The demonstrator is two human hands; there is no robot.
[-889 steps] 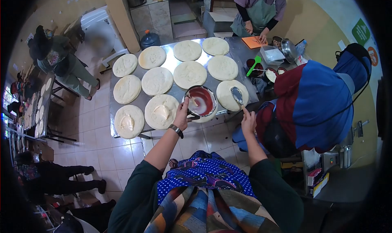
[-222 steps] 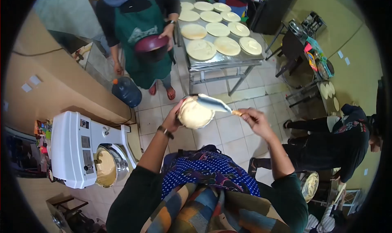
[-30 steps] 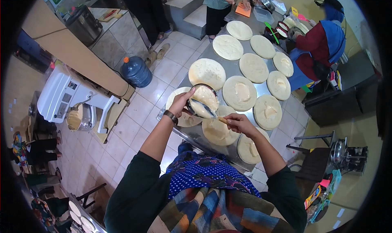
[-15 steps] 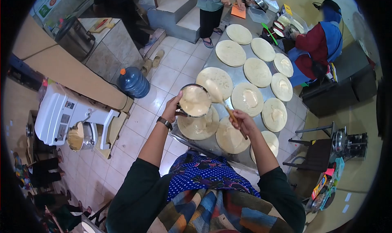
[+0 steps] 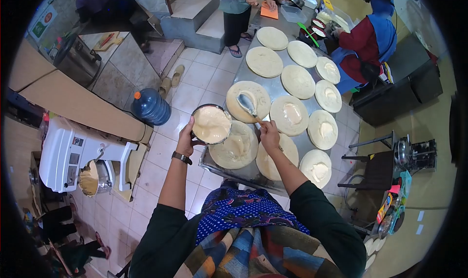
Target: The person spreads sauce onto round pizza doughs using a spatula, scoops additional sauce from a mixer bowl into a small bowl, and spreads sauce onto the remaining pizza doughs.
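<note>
Left hand [image 5: 185, 137] clasps the bowl [image 5: 210, 105] of pale cream [image 5: 212, 125] at its side, thumb near the rim. With my right hand [image 5: 269, 136] I grip the spatula [image 5: 246, 103] by its wooden handle, its blade over a flat dough round [image 5: 235, 90] on the metal tabletop [image 5: 311, 104]. More rounds lie about it, several bearing cream in their middles.

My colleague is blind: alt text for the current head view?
The right hand holds a wooden-handled spoon over a round pale flatbread on a metal table; the left hand holds a dark-rimmed bowl of creamy mixture.
</note>
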